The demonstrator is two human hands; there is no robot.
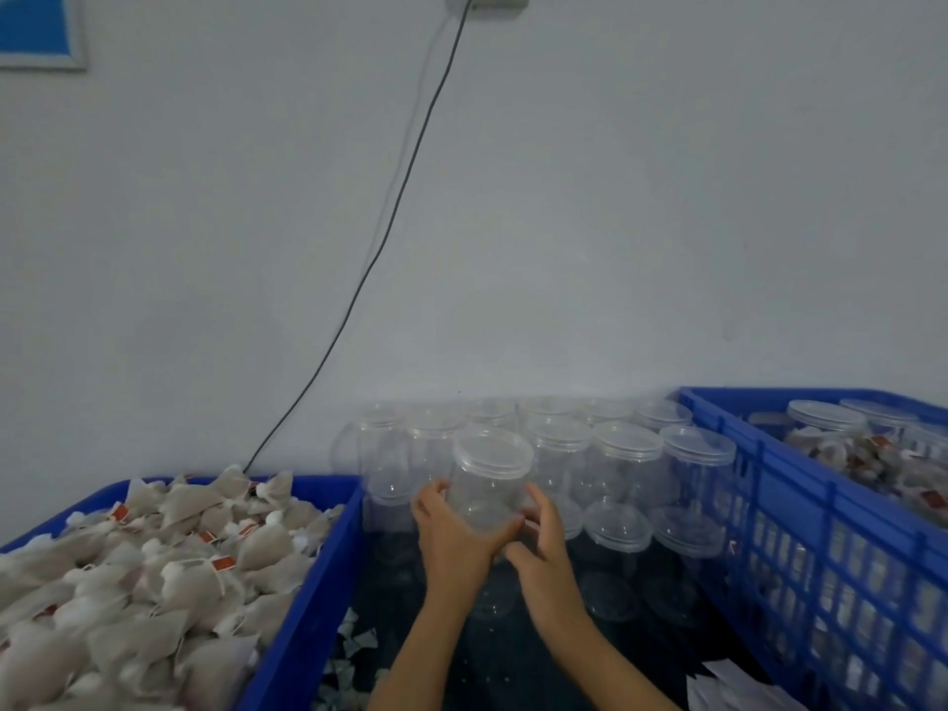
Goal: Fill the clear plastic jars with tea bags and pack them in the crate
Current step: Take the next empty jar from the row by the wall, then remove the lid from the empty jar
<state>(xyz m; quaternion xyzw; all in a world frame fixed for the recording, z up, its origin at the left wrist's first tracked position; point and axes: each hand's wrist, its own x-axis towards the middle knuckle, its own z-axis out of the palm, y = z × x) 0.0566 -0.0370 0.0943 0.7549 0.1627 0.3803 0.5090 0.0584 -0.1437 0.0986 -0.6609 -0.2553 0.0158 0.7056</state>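
Between the two blue bins, your left hand (451, 526) and right hand (538, 536) wrap around an empty, lidded clear plastic jar (490, 479), lifted above the dark table (513, 654). Next, I judge, unscrew its lid, then fill from the beige pyramid tea bags (154, 567).

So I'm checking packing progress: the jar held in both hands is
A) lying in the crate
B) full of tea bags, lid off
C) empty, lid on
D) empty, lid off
C: the jar, gripped by the left hand and right hand, looks clear and empty, with its lid on.
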